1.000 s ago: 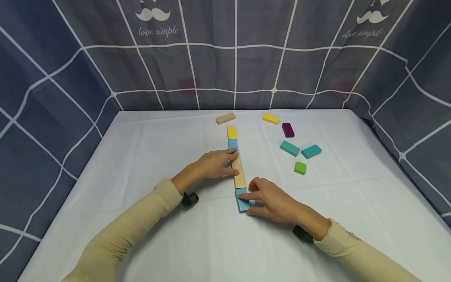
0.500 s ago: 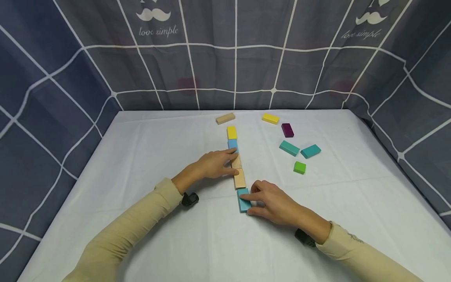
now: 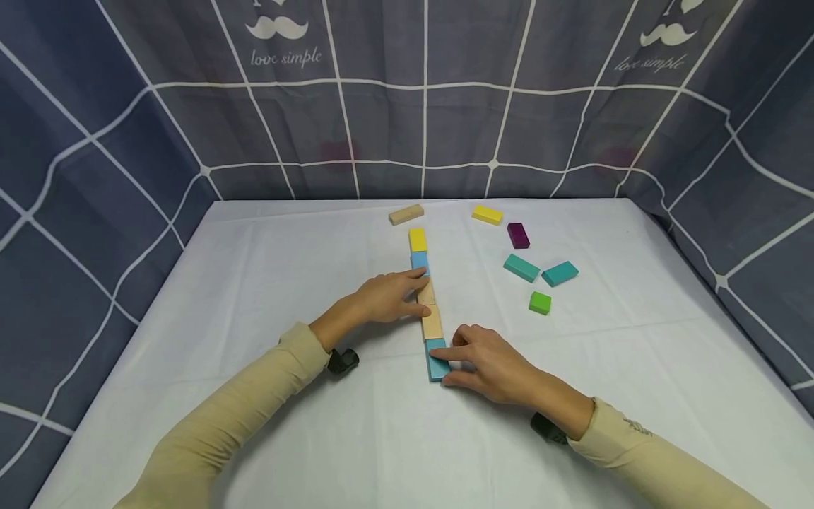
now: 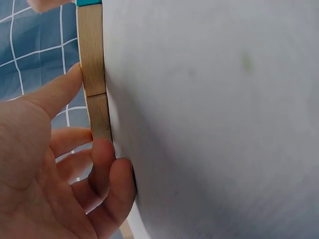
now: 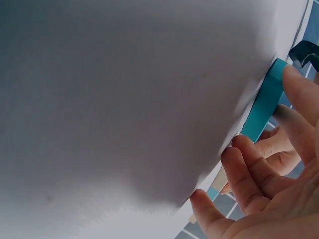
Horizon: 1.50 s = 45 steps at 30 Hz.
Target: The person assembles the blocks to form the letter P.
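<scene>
Your right hand (image 3: pixel 492 364) is pinching a blue-green block (image 3: pixel 437 367) lightly, the index finger lying across its top and the thumb pressing its side; the other fingers are bending loosely. That block is lying flat on the white-covered table (image 3: pixel 305 247), forming the nearest end of a straight row. Your left hand (image 3: pixel 384 295) is staying relaxed and partly spread, grasping nothing, its thumb touching the nearer wooden block (image 3: pixel 432 324) and its fingers reaching over the farther wooden block (image 3: pixel 427 293). Beyond them, a light blue block (image 3: pixel 418 262) and a yellow block (image 3: pixel 417 240) are completing the row. A loose wooden block (image 3: pixel 405 214) is lying just past its far end. To the right, a second yellow block (image 3: pixel 487 215), a purple block (image 3: pixel 518 236), two turquoise blocks (image 3: pixel 521 268) and a small green block (image 3: pixel 540 303) are lying scattered. A gridded dark cloth (image 3: pixel 381 120) is hanging behind.
</scene>
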Each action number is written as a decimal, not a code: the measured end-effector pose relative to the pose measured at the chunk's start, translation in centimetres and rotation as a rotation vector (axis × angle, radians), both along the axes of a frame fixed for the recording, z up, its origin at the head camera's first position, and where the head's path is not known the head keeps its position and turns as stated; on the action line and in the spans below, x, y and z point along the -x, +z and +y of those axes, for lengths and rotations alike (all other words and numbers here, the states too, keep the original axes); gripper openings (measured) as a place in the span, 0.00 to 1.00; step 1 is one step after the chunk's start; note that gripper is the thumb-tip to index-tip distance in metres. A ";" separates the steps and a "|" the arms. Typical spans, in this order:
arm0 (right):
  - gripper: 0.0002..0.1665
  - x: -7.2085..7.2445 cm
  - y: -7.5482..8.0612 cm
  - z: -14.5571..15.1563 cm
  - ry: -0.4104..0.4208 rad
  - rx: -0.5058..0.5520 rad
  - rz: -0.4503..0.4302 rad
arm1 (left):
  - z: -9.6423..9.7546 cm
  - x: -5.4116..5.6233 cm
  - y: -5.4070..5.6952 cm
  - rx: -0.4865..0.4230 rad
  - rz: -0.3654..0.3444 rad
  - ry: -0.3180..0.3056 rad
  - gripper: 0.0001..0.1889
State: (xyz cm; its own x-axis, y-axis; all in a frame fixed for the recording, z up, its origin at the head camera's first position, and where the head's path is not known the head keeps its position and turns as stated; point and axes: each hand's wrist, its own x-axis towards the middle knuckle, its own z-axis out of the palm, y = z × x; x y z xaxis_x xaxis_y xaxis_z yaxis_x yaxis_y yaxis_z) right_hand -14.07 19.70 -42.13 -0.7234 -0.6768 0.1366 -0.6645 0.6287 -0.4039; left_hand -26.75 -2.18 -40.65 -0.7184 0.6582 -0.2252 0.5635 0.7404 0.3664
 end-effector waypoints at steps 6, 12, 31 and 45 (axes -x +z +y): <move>0.27 0.2 0.4 -0.1 -0.032 0.026 -0.048 | -0.4 0.2 -0.4 -0.016 0.002 0.011 0.40; 0.29 1.7 2.4 0.2 -0.111 0.092 -0.084 | -0.3 0.2 -0.6 -0.032 -0.006 -0.001 0.40; 0.27 23.0 4.6 -2.9 -0.403 0.102 -0.167 | -0.7 0.1 -0.9 -0.048 -0.010 -0.003 0.39; 0.27 26.6 3.1 -6.4 -0.437 -0.115 -0.162 | -0.9 -0.1 -0.6 -0.057 -0.014 -0.012 0.39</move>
State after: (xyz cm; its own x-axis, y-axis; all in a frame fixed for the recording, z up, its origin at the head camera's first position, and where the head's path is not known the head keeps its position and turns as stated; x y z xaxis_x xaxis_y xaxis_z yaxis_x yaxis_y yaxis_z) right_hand -40.68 13.35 -39.02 -0.9494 -0.3084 -0.0596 -0.2618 0.8818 -0.3922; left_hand -26.61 -3.03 -41.30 -0.7075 0.6787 -0.1971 0.5669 0.7115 0.4153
